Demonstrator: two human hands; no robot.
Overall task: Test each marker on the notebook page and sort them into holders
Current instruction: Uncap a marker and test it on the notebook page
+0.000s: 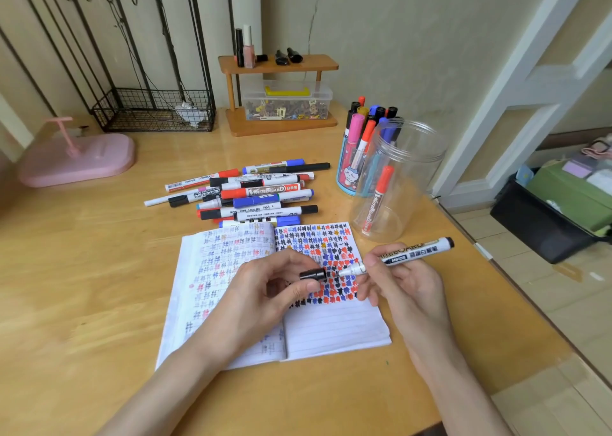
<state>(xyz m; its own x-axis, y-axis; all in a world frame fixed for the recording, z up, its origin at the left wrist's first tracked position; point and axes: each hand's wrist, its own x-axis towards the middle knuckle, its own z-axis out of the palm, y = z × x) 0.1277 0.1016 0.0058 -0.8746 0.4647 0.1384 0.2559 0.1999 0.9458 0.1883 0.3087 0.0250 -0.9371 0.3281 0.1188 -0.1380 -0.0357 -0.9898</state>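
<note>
Black cap (313, 274) in left hand (265, 291), seemingly pinched.

A white whiteboard marker with a black end (410, 252) is lying uncapped and tilted in the right hand (404, 286), its tip pointing left just above the open lined paper notebook (334, 329). The notebook is lying flat on the worktop (99, 270), its right page crowded with black, blue, red and orange test marks. The small black plastic cap (313, 275) is sitting pinched in the left hand (265, 290), just beside the tip. Behind the notebook, a loose pile of capped markers (251, 190) is lying sideways. To the right, a clear plastic jar (414, 157) is standing upright with one red-capped marker (377, 200) leaning inside. Just behind it, a pink and blue cartoon pen holder (347, 174) is standing packed with upright markers.
</note>
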